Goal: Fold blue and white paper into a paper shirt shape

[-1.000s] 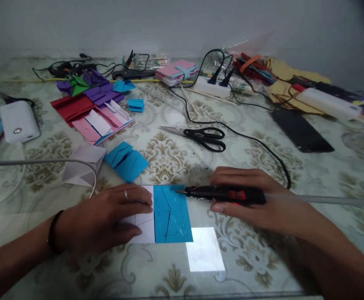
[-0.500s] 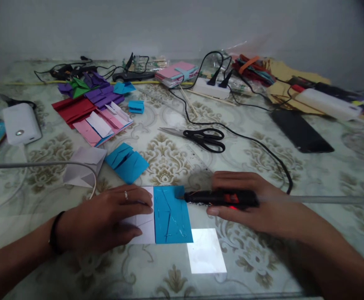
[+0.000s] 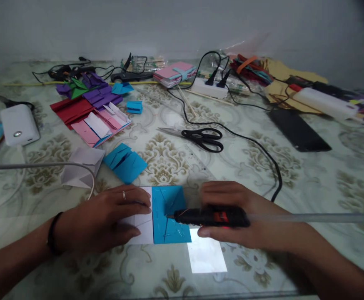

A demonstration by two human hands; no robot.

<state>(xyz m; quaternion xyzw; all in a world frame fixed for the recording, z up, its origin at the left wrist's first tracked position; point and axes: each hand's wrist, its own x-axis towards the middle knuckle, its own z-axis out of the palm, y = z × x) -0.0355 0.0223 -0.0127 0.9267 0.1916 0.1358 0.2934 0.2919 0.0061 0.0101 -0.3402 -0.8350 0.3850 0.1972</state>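
My right hand [image 3: 244, 238] grips a black glue gun [image 3: 197, 217], and a translucent glue stick [image 3: 313, 218] sticks out of its rear. The gun's nozzle tip is over the middle of a blue paper panel [image 3: 175, 236], where clear glue strands show. A red light glows on the gun's side. Adjoining the blue panel on the left is a white paper panel [image 3: 143, 231]. My left hand [image 3: 103, 216], with a ring and a black wristband, rests on the white panel, thumb apart from the bent fingers.
Black-handled scissors [image 3: 200, 135] lie beyond my hands, near the gun's black cord [image 3: 250, 141]. Folded blue paper [image 3: 125, 162] and a white folded paper [image 3: 80, 166] lie at left. A white power bank [image 3: 19, 123], power strip [image 3: 208, 87] and black phone [image 3: 299, 130] surround the area.
My right hand has moved the glue gun left and toward me, bringing its nozzle from the blue panel's upper right edge to its middle. My left hand stays on the white panel.
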